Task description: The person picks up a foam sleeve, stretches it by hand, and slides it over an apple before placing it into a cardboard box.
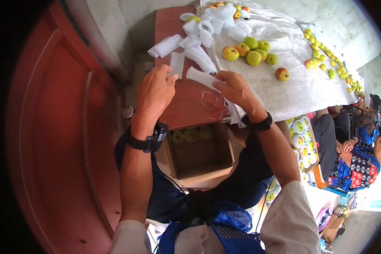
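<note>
My left hand (156, 89) is closed at the near end of a white foam net sleeve (177, 63), its fingertips on the sleeve's edge. Between the thumb and fingers of my right hand (237, 89) is the end of another foam net sleeve (200, 76), which points left over the red tabletop (186, 99). Both hands are above the table's near part, apart from each other. More white foam sleeves (199, 57) lie in a loose heap just beyond. Several green and reddish apples (254, 58) rest on a white sheet to the right of the heap.
Below the table edge, a cardboard box (199, 157) between my knees holds a few sleeved apples (191, 134). Another box (302, 144) of sleeved apples stands at right. Many loose apples (315, 53) line the sheet's far side. Seated people (355, 165) are at right; a red door (59, 127) is at left.
</note>
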Available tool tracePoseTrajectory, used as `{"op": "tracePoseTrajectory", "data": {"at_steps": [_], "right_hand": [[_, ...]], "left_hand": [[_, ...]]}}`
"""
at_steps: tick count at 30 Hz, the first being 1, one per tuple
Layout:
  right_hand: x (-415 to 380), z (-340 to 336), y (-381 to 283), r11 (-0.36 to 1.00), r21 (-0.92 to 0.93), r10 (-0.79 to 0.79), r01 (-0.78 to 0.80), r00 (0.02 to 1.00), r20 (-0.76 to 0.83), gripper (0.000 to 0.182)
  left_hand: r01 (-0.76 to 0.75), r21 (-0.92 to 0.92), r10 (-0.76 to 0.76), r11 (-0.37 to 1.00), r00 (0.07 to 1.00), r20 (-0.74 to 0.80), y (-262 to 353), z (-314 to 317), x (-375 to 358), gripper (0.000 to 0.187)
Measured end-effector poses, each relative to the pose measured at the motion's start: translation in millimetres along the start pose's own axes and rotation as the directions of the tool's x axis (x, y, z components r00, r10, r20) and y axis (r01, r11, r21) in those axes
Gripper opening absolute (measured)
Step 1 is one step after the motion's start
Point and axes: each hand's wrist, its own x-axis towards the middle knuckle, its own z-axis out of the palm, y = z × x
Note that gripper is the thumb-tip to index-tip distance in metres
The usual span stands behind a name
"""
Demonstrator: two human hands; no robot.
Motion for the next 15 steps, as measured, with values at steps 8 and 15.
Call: {"op": "tracePoseTrajectory", "data": {"at_steps": [8, 15], "right_hand": [[-15, -22, -14, 0.697, 0.694, 0.065, -0.183, 0.979, 0.192, 0.036], [-27, -20, -21, 0.504, 0.837, -0.013, -0.214, 0.967, 0.256, 0.021]], "left_hand": [[0.184, -0.319, -0.128, 0.93, 0.973, 0.19, 19, 10, 6, 0.043], [0.246, -0.71, -0.029, 0.66, 0.953, 0.303, 39, 17, 11, 0.048]]}}
